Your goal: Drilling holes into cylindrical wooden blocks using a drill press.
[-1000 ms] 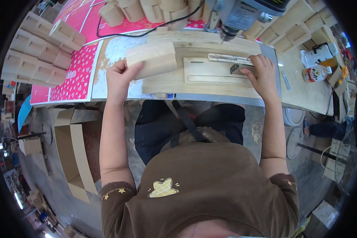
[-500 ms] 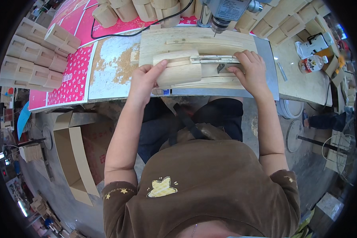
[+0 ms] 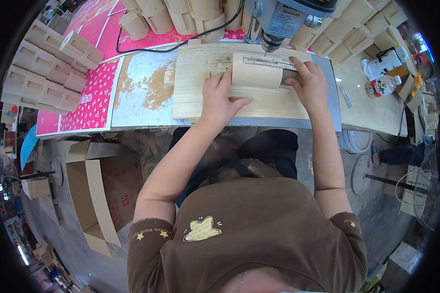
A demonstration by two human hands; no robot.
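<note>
As the pale wooden cylinder (image 3: 256, 75) lay on its side over the flat wooden board (image 3: 200, 105), a long thin strip (image 3: 267, 61) set along its upper side, both hands were right there at its ends! At the left end, the left hand (image 3: 219, 99) was spread, fingertips against the cylinder, thumb stuck out wide. Over on the right, the right hand (image 3: 308, 82) curved thumb and fingers about a dark flat piece (image 3: 291, 74), though whether it truly gripped, you couldn't tell. Just beyond hung the chuck (image 3: 271, 43) of the drill press (image 3: 286, 19), with a black cable (image 3: 181, 45) curving off to its left. Sawdust (image 3: 157, 84) lay left of the board; farther left on the counter (image 3: 364, 116) rose stacked wooden blocks (image 3: 44, 82), while a bottle (image 3: 382, 86) stood off right and an open cardboard box (image 3: 95, 195) sat below.
</note>
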